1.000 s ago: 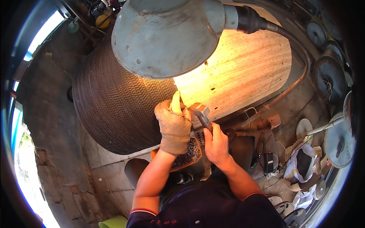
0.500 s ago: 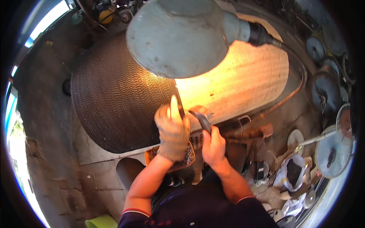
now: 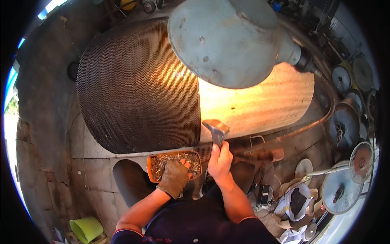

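Observation:
My left hand (image 3: 174, 175), in a brown glove with bare fingertips, reaches into an orange tray (image 3: 149, 167) between my knees. Its fingers look apart among many small, thin metal pieces like nails (image 3: 160, 160); whether any is between them is hidden. My right hand (image 3: 220, 162) grips a hammer (image 3: 216, 127) by its handle, its head raised in front of the big roller. Dark, finely ridged covering (image 3: 134, 89) wraps the roller's left part. On the right, its pale, wood-like surface (image 3: 252, 105) is bare. The hammer head is near the edge between the two.
A large grey lamp (image 3: 227, 44) hangs over the roller and lights it; its curved arm (image 3: 300, 131) runs along the right. Several discs and wheels (image 3: 343, 189) stand at right, near an open white sack (image 3: 297, 203). A green bucket (image 3: 86, 229) lies at lower left.
My left hand has moved from the covering's edge down into the tray, its pointing finger no longer raised. The hammer's head has tilted upright in my right hand. The view has shifted.

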